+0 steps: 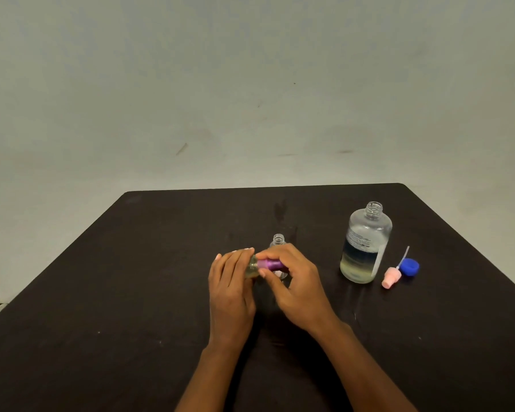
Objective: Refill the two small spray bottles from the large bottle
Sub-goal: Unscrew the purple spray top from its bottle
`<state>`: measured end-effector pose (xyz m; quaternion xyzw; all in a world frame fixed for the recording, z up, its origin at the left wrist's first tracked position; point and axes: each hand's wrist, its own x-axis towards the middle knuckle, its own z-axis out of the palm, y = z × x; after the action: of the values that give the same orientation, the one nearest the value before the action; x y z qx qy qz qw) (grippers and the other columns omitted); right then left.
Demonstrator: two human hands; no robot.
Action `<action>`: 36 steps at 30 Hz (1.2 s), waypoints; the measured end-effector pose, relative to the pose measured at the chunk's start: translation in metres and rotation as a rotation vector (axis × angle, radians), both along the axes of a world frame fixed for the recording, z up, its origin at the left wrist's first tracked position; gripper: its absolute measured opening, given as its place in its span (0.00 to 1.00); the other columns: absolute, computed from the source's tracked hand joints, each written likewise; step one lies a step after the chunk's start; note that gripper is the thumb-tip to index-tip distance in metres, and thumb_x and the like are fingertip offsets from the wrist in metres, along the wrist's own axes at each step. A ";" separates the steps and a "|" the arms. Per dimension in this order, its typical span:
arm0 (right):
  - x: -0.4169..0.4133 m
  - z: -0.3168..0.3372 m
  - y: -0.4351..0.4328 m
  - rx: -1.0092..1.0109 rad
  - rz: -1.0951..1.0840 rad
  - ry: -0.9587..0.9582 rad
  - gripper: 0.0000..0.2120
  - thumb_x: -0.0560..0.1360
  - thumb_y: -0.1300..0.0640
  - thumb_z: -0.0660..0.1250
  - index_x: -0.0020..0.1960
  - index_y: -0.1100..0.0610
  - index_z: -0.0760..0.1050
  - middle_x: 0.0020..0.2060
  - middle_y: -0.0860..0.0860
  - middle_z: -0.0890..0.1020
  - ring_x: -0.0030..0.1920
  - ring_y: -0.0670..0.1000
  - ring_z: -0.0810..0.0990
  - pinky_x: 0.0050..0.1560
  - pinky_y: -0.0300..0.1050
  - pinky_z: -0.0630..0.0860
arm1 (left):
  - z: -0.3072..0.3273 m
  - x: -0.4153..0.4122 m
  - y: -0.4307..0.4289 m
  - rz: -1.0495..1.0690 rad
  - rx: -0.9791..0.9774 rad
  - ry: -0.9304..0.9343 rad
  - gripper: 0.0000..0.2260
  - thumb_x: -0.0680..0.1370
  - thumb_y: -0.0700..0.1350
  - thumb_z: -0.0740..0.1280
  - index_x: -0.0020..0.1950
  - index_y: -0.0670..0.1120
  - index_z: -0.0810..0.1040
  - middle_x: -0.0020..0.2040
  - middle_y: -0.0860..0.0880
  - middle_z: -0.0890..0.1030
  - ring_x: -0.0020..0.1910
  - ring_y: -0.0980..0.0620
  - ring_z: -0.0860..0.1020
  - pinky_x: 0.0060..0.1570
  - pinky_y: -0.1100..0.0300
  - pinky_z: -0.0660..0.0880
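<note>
Your left fingers (235, 258) curl round a small clear spray bottle (252, 268) of yellowish liquid, tipped sideways, while your right fingers (280, 254) pinch its purple spray cap (269, 264), left of the large clear uncapped bottle (364, 245) on the black table (131, 263). A second small clear bottle (278, 240), open-necked, stands left of that large bottle too. A pink spray head (390, 278) and blue cap (410, 266) lie just to its right.

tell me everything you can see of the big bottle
The big bottle is clear, plastic by its look, with round shoulders and an open threaded neck, no cap on. A white printed label runs down its side. Pale yellowish liquid fills roughly its lower third. It stands upright on the dark table, touched by nothing else. A pink spray head and a blue cap lie just right of it, apart.
</note>
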<state>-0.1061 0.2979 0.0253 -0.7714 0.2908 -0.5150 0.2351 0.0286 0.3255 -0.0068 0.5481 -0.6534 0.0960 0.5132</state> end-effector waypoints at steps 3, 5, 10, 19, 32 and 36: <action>0.000 0.002 0.000 -0.024 0.038 -0.003 0.12 0.73 0.69 0.69 0.55 0.59 0.80 0.52 0.48 0.80 0.56 0.47 0.78 0.58 0.40 0.75 | 0.000 0.001 0.000 0.009 0.002 -0.004 0.17 0.76 0.41 0.59 0.65 0.45 0.70 0.59 0.47 0.78 0.63 0.53 0.71 0.71 0.51 0.59; 0.000 0.002 0.001 -0.019 0.045 -0.020 0.14 0.71 0.70 0.68 0.55 0.59 0.80 0.53 0.48 0.81 0.57 0.46 0.78 0.59 0.40 0.74 | 0.000 0.001 0.000 0.007 0.006 -0.007 0.17 0.76 0.40 0.60 0.66 0.45 0.70 0.59 0.47 0.78 0.63 0.53 0.71 0.71 0.50 0.58; 0.001 0.001 0.001 0.076 -0.002 -0.031 0.20 0.72 0.52 0.71 0.63 0.53 0.75 0.57 0.40 0.78 0.59 0.44 0.77 0.58 0.37 0.75 | 0.000 0.000 0.000 0.006 0.001 0.010 0.18 0.75 0.38 0.61 0.65 0.45 0.70 0.60 0.46 0.78 0.64 0.53 0.70 0.72 0.52 0.58; 0.000 -0.002 -0.001 0.054 -0.068 -0.037 0.10 0.75 0.52 0.68 0.54 0.55 0.80 0.47 0.45 0.81 0.49 0.45 0.80 0.47 0.37 0.77 | 0.002 0.000 0.001 -0.008 -0.006 0.002 0.17 0.76 0.42 0.59 0.65 0.45 0.70 0.59 0.47 0.78 0.63 0.53 0.71 0.72 0.53 0.57; 0.002 0.001 0.002 0.110 -0.031 -0.044 0.19 0.72 0.45 0.69 0.61 0.50 0.76 0.54 0.41 0.79 0.56 0.44 0.78 0.53 0.36 0.76 | 0.002 -0.001 0.001 -0.006 -0.004 0.012 0.18 0.76 0.41 0.59 0.66 0.45 0.70 0.60 0.47 0.77 0.64 0.54 0.70 0.73 0.55 0.56; 0.001 0.001 0.002 0.103 -0.131 -0.048 0.12 0.76 0.45 0.66 0.50 0.53 0.80 0.44 0.44 0.81 0.46 0.45 0.79 0.44 0.33 0.74 | 0.003 -0.002 0.001 -0.016 -0.012 -0.007 0.17 0.76 0.42 0.59 0.65 0.45 0.70 0.59 0.48 0.78 0.63 0.53 0.71 0.73 0.54 0.57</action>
<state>-0.1048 0.2996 0.0268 -0.7248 0.3610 -0.5321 0.2472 0.0269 0.3264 -0.0037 0.5396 -0.6588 0.0976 0.5151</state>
